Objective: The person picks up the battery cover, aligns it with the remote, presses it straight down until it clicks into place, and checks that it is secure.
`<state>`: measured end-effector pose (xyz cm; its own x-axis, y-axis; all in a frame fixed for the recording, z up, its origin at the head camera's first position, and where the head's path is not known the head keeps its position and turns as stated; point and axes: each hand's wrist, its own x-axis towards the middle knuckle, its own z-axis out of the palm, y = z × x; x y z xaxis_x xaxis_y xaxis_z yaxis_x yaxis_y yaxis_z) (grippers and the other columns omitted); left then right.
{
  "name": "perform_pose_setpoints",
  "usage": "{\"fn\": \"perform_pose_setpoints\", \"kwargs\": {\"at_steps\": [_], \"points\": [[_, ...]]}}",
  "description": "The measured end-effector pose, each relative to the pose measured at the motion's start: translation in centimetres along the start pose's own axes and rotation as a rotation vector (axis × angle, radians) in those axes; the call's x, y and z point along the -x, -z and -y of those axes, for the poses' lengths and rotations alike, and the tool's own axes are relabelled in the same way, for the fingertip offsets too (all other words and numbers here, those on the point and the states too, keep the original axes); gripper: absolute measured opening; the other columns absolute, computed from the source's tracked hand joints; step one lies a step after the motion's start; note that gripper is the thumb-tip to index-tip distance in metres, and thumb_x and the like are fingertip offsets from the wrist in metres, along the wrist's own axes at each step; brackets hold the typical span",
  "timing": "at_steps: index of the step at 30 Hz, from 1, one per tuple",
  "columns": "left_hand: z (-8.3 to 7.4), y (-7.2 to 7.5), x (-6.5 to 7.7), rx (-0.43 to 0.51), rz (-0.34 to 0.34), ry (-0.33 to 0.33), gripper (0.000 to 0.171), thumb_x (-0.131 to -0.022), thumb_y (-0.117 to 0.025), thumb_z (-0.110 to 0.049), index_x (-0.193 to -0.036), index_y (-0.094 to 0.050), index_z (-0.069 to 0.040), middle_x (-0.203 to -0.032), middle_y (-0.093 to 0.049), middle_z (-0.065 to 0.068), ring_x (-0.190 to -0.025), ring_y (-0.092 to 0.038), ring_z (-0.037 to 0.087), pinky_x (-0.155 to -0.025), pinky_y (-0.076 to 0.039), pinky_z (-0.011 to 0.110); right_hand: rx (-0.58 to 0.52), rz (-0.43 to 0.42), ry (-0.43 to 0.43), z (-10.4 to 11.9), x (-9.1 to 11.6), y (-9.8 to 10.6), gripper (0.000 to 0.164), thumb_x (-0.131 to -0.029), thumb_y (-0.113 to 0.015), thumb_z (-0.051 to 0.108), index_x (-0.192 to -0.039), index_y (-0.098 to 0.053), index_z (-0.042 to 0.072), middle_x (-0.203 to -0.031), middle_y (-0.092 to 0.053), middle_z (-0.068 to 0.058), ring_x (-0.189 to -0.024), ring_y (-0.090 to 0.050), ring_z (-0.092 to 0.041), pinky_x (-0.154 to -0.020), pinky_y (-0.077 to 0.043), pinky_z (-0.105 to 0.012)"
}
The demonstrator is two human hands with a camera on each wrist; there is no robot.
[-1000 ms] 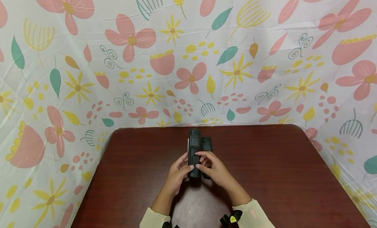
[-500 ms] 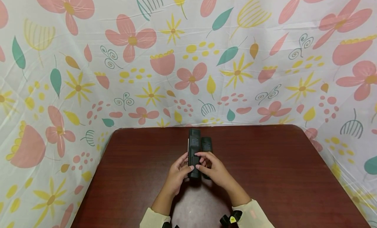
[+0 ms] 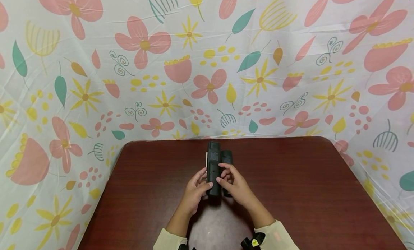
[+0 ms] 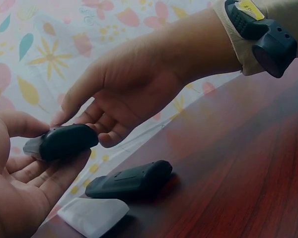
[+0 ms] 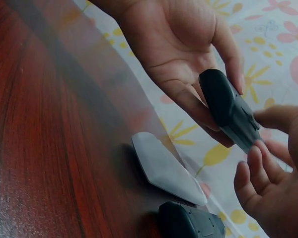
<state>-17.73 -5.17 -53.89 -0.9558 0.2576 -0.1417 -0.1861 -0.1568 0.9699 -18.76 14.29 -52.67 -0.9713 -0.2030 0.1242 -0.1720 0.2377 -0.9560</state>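
A black remote control (image 3: pixel 214 153), back side facing up, is held above the table between both hands. My left hand (image 3: pixel 194 192) grips it from the left, thumb over the near part and fingers beneath, as the left wrist view shows. At its right edge, my right hand (image 3: pixel 237 183) touches the remote with thumb and index fingertips while the other fingers curl in. The battery cover (image 3: pixel 214 176) lies flush with the back. Below the held remote, a second black remote (image 4: pixel 131 179) and a white remote (image 5: pixel 164 168) lie on the table.
The dark red-brown table (image 3: pixel 291 192) reaches back to a white flower-print cloth (image 3: pixel 207 63) hanging behind and at both sides. A black wrist camera (image 3: pixel 253 241) sits on the right sleeve cuff.
The battery cover has slid away from me along the remote and now sits flush; the gap at its edge is gone. My right fingertips have shifted slightly up and right. The left hand has stayed put.
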Motion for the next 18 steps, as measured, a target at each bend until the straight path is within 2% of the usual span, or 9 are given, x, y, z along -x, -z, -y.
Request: {"fn": "perform_pose_setpoints", "kwargs": {"at_steps": [6,10,13,18], "points": [[0.08,-0.09,0.07,0.013,0.011,0.002,0.069,-0.092,-0.066,-0.01,-0.155,-0.038,-0.013,-0.147,-0.053,0.017,-0.111,-0.066,0.014,-0.07,-0.049,0.029,-0.032,-0.062,-0.128,0.28,0.03,-0.18,0.054,-0.098,-0.068,0.019,-0.147,-0.047,0.018,-0.112,-0.059,-0.012,-0.088,-0.056,-0.016,-0.073,-0.048,-0.023],[0.1,-0.21,0.11,0.03,0.022,-0.003,0.068,-0.092,-0.065,-0.007,-0.155,-0.038,-0.012,-0.147,-0.052,0.017,-0.119,-0.063,0.017,-0.077,-0.053,0.028,-0.007,-0.063,-0.186,0.24,0.05,-0.33,0.057,-0.099,-0.065,0.024,-0.152,-0.044,0.017,-0.119,-0.061,-0.012,-0.097,-0.059,-0.019,-0.078,-0.05,-0.026],[0.12,-0.26,0.06,0.041,0.025,-0.009,0.068,-0.092,-0.064,-0.004,-0.154,-0.038,-0.012,-0.147,-0.052,0.017,-0.122,-0.062,0.019,-0.083,-0.055,0.029,0.009,-0.065,-0.21,0.34,0.05,-0.52,0.057,-0.1,-0.064,0.024,-0.153,-0.043,0.016,-0.121,-0.062,-0.012,-0.101,-0.061,-0.02,-0.08,-0.05,-0.028],[0.09,-0.3,0.07,0.032,0.019,-0.006,0.069,-0.091,-0.064,-0.003,-0.154,-0.039,-0.013,-0.146,-0.053,0.017,-0.118,-0.064,0.018,-0.079,-0.053,0.028,-0.006,-0.059,-0.217,0.76,0.17,-0.62,0.058,-0.1,-0.064,0.024,-0.153,-0.043,0.015,-0.121,-0.062,-0.012,-0.104,-0.062,-0.021,-0.084,-0.05,-0.031]]}}
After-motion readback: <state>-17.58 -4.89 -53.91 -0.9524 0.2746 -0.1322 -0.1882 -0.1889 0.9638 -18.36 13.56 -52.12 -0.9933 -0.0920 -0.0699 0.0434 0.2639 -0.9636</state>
